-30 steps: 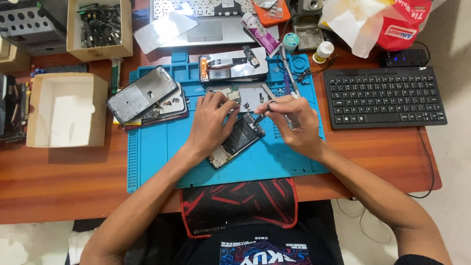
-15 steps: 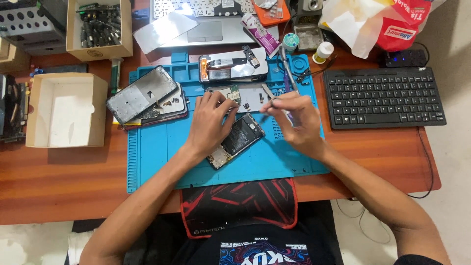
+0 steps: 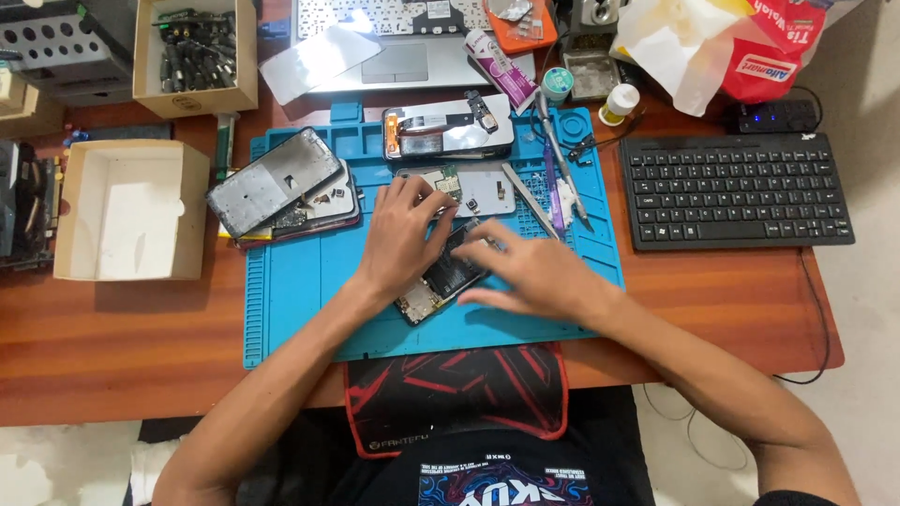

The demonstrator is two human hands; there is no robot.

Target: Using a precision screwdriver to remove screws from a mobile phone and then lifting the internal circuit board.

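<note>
An opened phone (image 3: 441, 281) lies tilted on the blue repair mat (image 3: 300, 300), its dark insides and circuit board showing. My left hand (image 3: 403, 239) rests over the phone's upper half, fingers curled on its edge and holding it down. My right hand (image 3: 544, 276) reaches in from the right, with its fingertips on the phone's top right corner. Whether those fingers pinch anything is hidden. Metal tweezers (image 3: 527, 199) lie on the mat just above my right hand.
On the mat are a bare phone frame (image 3: 272, 183), a second opened phone (image 3: 445, 131) and a grey plate with small parts (image 3: 483, 187). A black keyboard (image 3: 736, 192) sits right, an open white box (image 3: 131, 211) left, and a laptop (image 3: 403, 47) and tool box (image 3: 192, 52) behind.
My right hand has dropped from its raised position with a thin tool and moved left onto the phone. My left hand stays on the phone.
</note>
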